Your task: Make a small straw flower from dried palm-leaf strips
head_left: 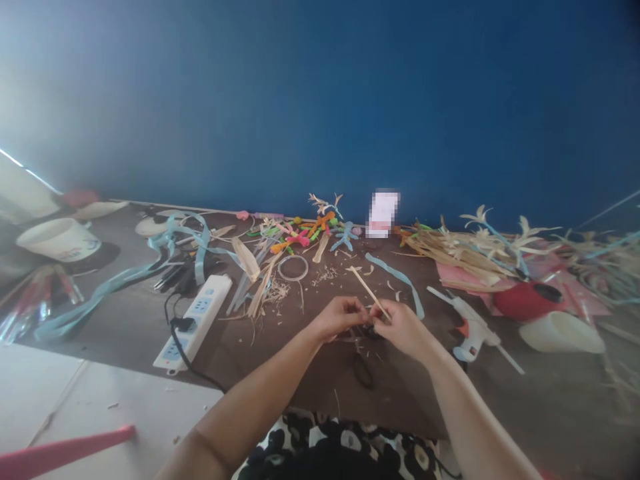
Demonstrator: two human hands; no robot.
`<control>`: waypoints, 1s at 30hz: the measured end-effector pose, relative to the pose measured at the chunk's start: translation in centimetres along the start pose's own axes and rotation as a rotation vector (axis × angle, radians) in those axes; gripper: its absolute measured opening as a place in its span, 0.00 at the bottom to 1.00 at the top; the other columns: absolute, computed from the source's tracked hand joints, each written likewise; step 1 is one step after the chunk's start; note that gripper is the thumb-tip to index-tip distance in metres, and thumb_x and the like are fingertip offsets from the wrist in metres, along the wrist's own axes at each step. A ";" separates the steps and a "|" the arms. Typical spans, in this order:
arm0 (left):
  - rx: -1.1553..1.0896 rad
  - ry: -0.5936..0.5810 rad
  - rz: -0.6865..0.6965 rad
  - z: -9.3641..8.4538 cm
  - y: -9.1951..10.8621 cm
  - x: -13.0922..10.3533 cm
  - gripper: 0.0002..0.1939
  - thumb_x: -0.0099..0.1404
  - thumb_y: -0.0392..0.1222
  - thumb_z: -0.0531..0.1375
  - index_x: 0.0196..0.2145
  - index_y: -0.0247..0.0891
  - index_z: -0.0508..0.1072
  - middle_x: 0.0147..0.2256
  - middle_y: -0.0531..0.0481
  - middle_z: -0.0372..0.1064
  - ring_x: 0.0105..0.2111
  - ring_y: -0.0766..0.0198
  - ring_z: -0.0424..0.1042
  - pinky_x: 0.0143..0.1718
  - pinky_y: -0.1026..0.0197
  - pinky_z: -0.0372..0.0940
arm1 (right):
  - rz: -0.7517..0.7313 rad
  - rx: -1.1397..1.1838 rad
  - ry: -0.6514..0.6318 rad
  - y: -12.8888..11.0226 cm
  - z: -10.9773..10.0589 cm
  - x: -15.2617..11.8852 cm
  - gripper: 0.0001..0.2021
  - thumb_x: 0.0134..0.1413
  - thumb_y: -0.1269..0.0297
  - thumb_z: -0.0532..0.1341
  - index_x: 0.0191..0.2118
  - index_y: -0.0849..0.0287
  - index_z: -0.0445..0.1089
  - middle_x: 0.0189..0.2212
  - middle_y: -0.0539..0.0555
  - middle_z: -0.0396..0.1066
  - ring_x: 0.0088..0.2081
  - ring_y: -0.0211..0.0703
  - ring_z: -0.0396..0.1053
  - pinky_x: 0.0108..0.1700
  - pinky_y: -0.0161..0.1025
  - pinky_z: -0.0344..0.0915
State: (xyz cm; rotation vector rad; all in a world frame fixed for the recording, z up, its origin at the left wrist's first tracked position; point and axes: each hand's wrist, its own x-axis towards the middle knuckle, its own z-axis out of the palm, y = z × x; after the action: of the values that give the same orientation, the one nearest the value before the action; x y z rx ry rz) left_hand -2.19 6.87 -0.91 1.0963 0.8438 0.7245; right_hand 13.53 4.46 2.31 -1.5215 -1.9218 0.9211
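Both hands are close together above the brown table (310, 380). My right hand (400, 327) pinches a thin pale strip (369, 291), possibly dried husk, which slants up and to the left from its fingers. Just left of it, my left hand (341, 316) has thumb and fingertips pressed together; whatever is between them is too small to make out. Dark-handled scissors (363, 370) lie on the table under the hands, partly hidden by them. A light-blue ribbon piece (400, 272) curves beyond my right hand.
A white glue gun (477, 327) lies right, near a red cup-like object (523, 301) and dried husks (445, 252). Left are a white power strip (197, 320) with a black cord and blue ribbon (117, 283). Behind are a clear ring (293, 268) and coloured fuzzy pieces (297, 237).
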 end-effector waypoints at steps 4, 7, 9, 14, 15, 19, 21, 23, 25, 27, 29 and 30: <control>0.021 -0.025 0.007 -0.1 -0.2 0.1 0.15 0.44 0.47 0.62 0.23 0.31 0.69 0.18 0.53 0.62 0.15 0.77 0.52 0.14 0.70 0.43 | 0.009 0.070 0.001 0.5 -0.4 0.3 0.04 0.41 0.65 0.55 0.25 0.59 0.65 0.19 0.47 0.64 0.22 0.35 0.58 0.24 0.31 0.54; -0.064 -0.007 0.022 -0.2 -0.3 0.2 0.15 0.46 0.47 0.61 0.25 0.31 0.68 0.19 0.53 0.63 0.13 0.78 0.49 0.14 0.70 0.40 | 0.048 0.150 0.119 0.9 -0.4 0.3 0.08 0.42 0.61 0.57 0.30 0.59 0.65 0.22 0.48 0.64 0.24 0.36 0.60 0.26 0.32 0.55; -0.131 0.014 0.039 -0.3 -0.3 0.3 0.15 0.47 0.48 0.61 0.26 0.32 0.68 0.20 0.53 0.63 0.12 0.79 0.46 0.14 0.70 0.38 | 0.056 0.153 0.156 0.8 0.0 0.1 0.10 0.44 0.57 0.56 0.29 0.59 0.64 0.21 0.48 0.62 0.23 0.36 0.59 0.25 0.32 0.54; -0.173 0.025 0.090 -0.2 -0.2 0.3 0.15 0.46 0.47 0.62 0.25 0.31 0.67 0.20 0.53 0.62 0.16 0.77 0.53 0.17 0.70 0.45 | 0.023 0.144 0.097 -0.4 1.5 -1.0 0.18 0.52 0.54 0.48 0.18 0.59 0.57 0.15 0.47 0.55 0.20 0.34 0.54 0.23 0.32 0.50; -0.174 0.015 0.097 -0.2 -0.1 0.3 0.15 0.46 0.47 0.62 0.24 0.31 0.67 0.20 0.53 0.62 0.17 0.76 0.55 0.18 0.70 0.47 | 0.028 0.168 0.120 -0.6 1.8 -1.1 0.19 0.53 0.54 0.47 0.17 0.59 0.56 0.15 0.47 0.55 0.20 0.35 0.54 0.23 0.32 0.51; -0.152 -0.031 0.116 -0.3 -0.1 0.2 0.14 0.46 0.45 0.62 0.24 0.31 0.67 0.19 0.53 0.62 0.19 0.74 0.57 0.21 0.69 0.50 | 0.130 0.380 0.119 -0.5 2.8 -1.0 0.20 0.51 0.51 0.48 0.16 0.59 0.56 0.15 0.47 0.53 0.18 0.33 0.51 0.19 0.31 0.47; -0.119 -0.048 0.118 -0.3 0.0 0.1 0.13 0.46 0.45 0.62 0.24 0.31 0.67 0.20 0.53 0.62 0.19 0.74 0.57 0.22 0.69 0.51 | 0.223 0.551 0.051 0.0 3.0 -0.9 0.21 0.50 0.49 0.49 0.16 0.59 0.56 0.13 0.45 0.50 0.15 0.30 0.46 0.16 0.30 0.42; -0.086 -0.067 0.129 -0.4 0.3 0.0 0.14 0.47 0.46 0.62 0.24 0.31 0.68 0.20 0.53 0.62 0.20 0.73 0.57 0.24 0.68 0.52 | 0.327 0.750 -0.078 0.4 2.9 -0.8 0.22 0.49 0.48 0.49 0.15 0.59 0.55 0.10 0.43 0.46 0.12 0.28 0.40 0.14 0.29 0.36; -0.076 -0.098 0.149 -0.3 0.6 -0.2 0.14 0.47 0.46 0.61 0.24 0.31 0.68 0.22 0.52 0.63 0.23 0.72 0.59 0.26 0.68 0.53 | 0.416 0.956 -0.249 0.5 2.9 -0.8 0.22 0.49 0.47 0.48 0.15 0.58 0.53 0.08 0.41 0.43 0.10 0.27 0.35 0.12 0.28 0.34; -0.093 -0.137 0.168 -0.2 0.8 -0.3 0.14 0.47 0.46 0.61 0.25 0.30 0.69 0.23 0.51 0.63 0.25 0.70 0.60 0.28 0.67 0.54 | 0.469 1.134 -0.411 0.4 2.9 -1.0 0.22 0.50 0.48 0.47 0.15 0.58 0.52 0.07 0.40 0.42 0.09 0.26 0.34 0.12 0.28 0.35; -0.127 -0.165 0.162 0.0 0.9 -0.5 0.15 0.47 0.47 0.61 0.26 0.30 0.68 0.23 0.51 0.63 0.25 0.71 0.60 0.28 0.67 0.54 | 0.489 1.244 -0.510 0.1 2.8 -1.3 0.22 0.51 0.48 0.46 0.15 0.58 0.51 0.07 0.40 0.42 0.08 0.26 0.34 0.11 0.28 0.36; -0.145 -0.169 0.145 0.0 0.9 -0.5 0.15 0.47 0.47 0.61 0.26 0.30 0.68 0.22 0.52 0.62 0.23 0.72 0.59 0.26 0.68 0.53 | 0.494 1.268 -0.538 0.0 2.6 -1.5 0.22 0.51 0.48 0.46 0.15 0.58 0.50 0.07 0.40 0.42 0.08 0.26 0.34 0.11 0.27 0.37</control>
State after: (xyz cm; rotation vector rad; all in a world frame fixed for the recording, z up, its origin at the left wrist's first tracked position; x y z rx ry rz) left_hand -2.51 6.67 0.02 1.0794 0.5633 0.7891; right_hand 11.95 2.53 0.67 -0.9297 -0.7221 2.3202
